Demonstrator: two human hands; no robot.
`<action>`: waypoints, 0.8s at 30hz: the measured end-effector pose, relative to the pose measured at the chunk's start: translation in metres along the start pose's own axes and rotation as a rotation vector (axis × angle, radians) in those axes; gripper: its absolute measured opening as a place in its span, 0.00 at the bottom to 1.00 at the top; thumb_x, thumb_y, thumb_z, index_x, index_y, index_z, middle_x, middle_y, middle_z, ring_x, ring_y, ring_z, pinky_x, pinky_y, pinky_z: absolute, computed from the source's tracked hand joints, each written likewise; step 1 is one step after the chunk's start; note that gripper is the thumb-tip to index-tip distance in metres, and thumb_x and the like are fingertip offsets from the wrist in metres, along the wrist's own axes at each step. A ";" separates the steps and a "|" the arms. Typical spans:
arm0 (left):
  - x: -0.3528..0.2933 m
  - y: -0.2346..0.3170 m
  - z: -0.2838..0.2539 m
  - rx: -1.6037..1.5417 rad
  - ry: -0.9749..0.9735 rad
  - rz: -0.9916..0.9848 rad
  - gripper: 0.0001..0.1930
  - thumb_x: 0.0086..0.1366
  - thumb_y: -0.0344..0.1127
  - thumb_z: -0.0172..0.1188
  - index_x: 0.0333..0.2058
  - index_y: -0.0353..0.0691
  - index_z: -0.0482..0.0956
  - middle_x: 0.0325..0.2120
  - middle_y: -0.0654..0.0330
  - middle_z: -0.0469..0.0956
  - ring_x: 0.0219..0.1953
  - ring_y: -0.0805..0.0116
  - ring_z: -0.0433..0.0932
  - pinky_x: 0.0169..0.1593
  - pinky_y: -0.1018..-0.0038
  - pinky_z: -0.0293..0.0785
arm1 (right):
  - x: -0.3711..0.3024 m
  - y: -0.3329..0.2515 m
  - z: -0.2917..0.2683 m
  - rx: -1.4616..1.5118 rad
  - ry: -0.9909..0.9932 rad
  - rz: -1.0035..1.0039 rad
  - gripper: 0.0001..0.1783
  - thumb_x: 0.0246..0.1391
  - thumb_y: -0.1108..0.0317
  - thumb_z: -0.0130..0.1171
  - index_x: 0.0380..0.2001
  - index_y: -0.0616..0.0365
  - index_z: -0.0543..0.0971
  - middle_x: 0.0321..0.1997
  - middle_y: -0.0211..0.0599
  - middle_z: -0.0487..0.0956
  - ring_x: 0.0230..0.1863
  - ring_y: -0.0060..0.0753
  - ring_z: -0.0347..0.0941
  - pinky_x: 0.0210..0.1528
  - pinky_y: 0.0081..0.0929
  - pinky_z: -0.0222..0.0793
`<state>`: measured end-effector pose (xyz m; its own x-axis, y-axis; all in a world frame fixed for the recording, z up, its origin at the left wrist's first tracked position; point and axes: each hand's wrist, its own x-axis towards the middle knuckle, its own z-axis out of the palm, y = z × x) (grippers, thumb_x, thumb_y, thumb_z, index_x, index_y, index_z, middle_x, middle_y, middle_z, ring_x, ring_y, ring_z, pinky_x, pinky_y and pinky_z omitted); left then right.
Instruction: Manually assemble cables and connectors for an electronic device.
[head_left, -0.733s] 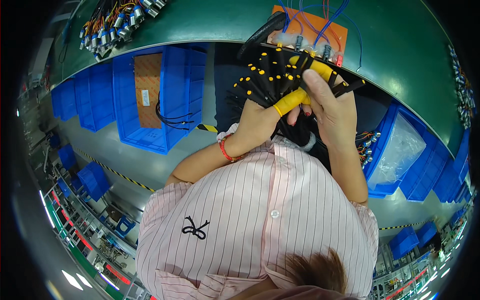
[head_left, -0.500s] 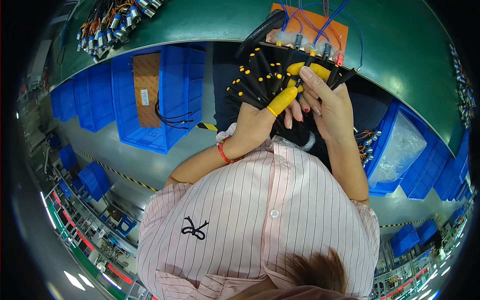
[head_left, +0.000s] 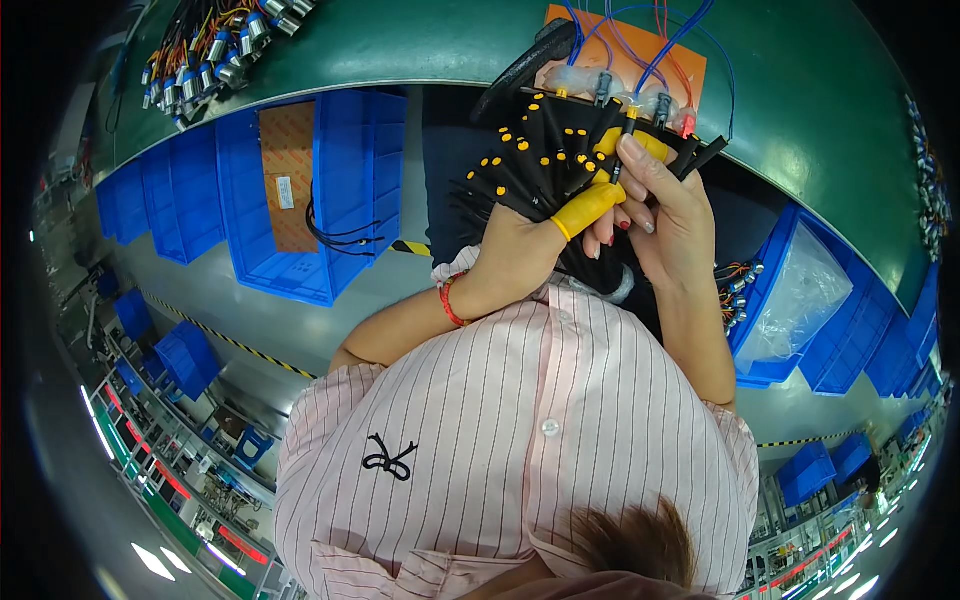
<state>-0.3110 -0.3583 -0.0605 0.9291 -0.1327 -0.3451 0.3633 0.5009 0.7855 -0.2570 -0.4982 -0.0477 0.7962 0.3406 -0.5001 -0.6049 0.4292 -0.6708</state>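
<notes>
1. A blue bin (head_left: 300, 190), well left of the bundle of black cables (head_left: 545, 165), held a brown cardboard sheet (head_left: 288, 170).
2. The left hand (head_left: 520, 250) was closed around the bundle's lower end, its thumb (in a yellow finger cot (head_left: 590, 205)) pressed across the cables.
3. The bundle fanned upward from that grip, yellow dots on its strands.
4. The right hand (head_left: 665, 215), just right of the bundle, pinched one black strand between its fingertips.
5. An orange board (head_left: 625, 55) lay just above the bundle.
</notes>
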 end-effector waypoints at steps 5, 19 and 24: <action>0.002 -0.001 0.002 -0.053 0.015 -0.001 0.06 0.69 0.30 0.54 0.39 0.34 0.77 0.24 0.62 0.75 0.24 0.79 0.71 0.27 0.82 0.68 | 0.003 -0.003 0.003 0.076 0.039 0.054 0.10 0.58 0.64 0.58 0.25 0.55 0.74 0.16 0.18 0.62 0.13 0.11 0.53 0.19 0.15 0.52; 0.011 -0.006 -0.002 -0.049 0.010 0.089 0.11 0.69 0.31 0.52 0.47 0.32 0.74 0.29 0.58 0.76 0.27 0.74 0.74 0.29 0.79 0.68 | 0.009 0.005 0.002 0.008 -0.010 -0.040 0.18 0.61 0.57 0.57 0.23 0.58 0.69 0.13 0.26 0.58 0.11 0.28 0.67 0.14 0.31 0.70; 0.007 -0.006 0.001 -0.106 0.048 0.100 0.09 0.68 0.29 0.54 0.44 0.33 0.77 0.28 0.61 0.78 0.25 0.77 0.75 0.28 0.81 0.71 | 0.006 0.006 0.007 -0.014 0.000 -0.078 0.18 0.61 0.59 0.56 0.23 0.59 0.69 0.11 0.24 0.57 0.09 0.27 0.65 0.14 0.28 0.68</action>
<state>-0.3065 -0.3631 -0.0672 0.9552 -0.0378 -0.2935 0.2570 0.5977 0.7594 -0.2561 -0.4878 -0.0507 0.8411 0.3061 -0.4459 -0.5404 0.4428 -0.7154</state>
